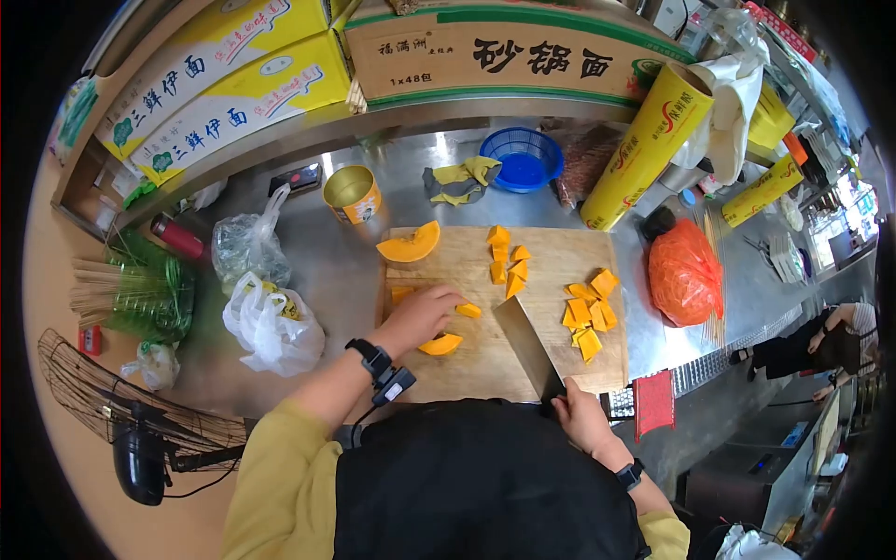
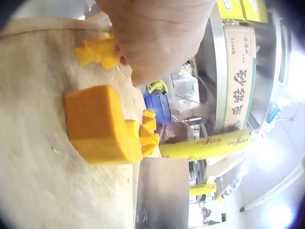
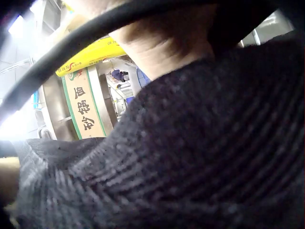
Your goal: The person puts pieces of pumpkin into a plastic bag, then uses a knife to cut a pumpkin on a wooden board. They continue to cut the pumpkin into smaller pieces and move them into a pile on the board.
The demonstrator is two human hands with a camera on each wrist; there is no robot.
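Observation:
On a wooden cutting board (image 1: pixel 467 373) lie orange pumpkin pieces. The left hand (image 1: pixel 417 319) is over the board's left part, its fingertips at a small piece (image 1: pixel 469 310); in the left wrist view the hand (image 2: pixel 157 36) touches pieces (image 2: pixel 100 52) at the top, beside a thick chunk (image 2: pixel 97 124). My right hand (image 1: pixel 581 420) grips the handle of a cleaver (image 1: pixel 530 350), blade slanting up-left over the board. Cut pieces form a row (image 1: pixel 499 254) and a pile (image 1: pixel 590 313); a curved slice (image 1: pixel 411 245) rests at the back. Dark cloth hides the right hand's grip in the right wrist view.
Behind the board stand a tin (image 1: pixel 353 194), a yellow cloth (image 1: pixel 459 180), a blue basket (image 1: pixel 523 161) and a yellow film roll (image 1: pixel 647 147). Plastic bags (image 1: pixel 273 322) sit left, a red bag (image 1: pixel 686 273) right. A fan (image 1: pixel 140 439) stands at lower left; another person (image 1: pixel 812 338) is far right.

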